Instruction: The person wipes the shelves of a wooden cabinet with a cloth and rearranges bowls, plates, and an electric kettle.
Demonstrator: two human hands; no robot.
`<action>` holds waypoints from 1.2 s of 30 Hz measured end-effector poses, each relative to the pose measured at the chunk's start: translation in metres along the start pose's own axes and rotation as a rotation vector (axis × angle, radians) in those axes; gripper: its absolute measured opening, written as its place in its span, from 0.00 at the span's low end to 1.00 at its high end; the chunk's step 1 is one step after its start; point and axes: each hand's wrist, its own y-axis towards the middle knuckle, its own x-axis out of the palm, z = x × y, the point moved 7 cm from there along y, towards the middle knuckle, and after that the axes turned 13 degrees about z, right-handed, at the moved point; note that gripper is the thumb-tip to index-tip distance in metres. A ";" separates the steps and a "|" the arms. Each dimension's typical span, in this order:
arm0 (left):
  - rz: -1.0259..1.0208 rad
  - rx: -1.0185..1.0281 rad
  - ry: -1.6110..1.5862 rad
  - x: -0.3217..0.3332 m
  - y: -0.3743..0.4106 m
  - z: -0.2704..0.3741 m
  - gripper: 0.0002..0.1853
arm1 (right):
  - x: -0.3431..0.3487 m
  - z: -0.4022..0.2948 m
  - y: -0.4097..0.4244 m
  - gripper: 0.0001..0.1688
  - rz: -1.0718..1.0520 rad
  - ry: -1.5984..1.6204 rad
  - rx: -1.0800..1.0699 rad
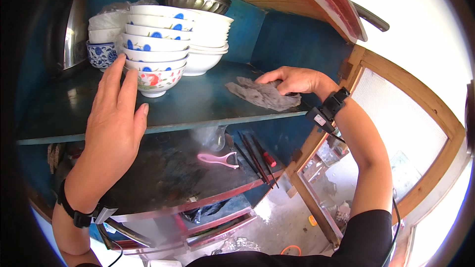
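Note:
My right hand presses a crumpled grey-brown cloth onto the right part of the blue cabinet shelf. My left hand is raised with fingers apart at the left front of a stack of porcelain bowls, its fingertips against or just before the bowls; contact is unclear. The stack has blue-flowered bowls over a bottom bowl with a red pattern. Behind it to the right are stacked plain white bowls beneath a fluted metal bowl. A blue-and-white patterned bowl is at the left.
The lower shelf holds a pink peeler, chopsticks, a red-handled tool and a clear glass item. A wood-framed door stands open at right. Knife handles jut out above. An open drawer is below.

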 end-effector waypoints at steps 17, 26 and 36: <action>-0.051 -0.019 0.007 0.006 0.001 -0.003 0.28 | -0.019 -0.008 0.046 0.46 0.218 -0.373 0.206; -0.018 -0.016 0.011 0.004 -0.001 0.002 0.30 | -0.037 0.061 0.097 0.39 0.107 -0.422 0.290; -0.003 0.000 0.015 0.001 -0.002 0.000 0.29 | -0.060 -0.024 0.030 0.25 0.745 -1.549 0.014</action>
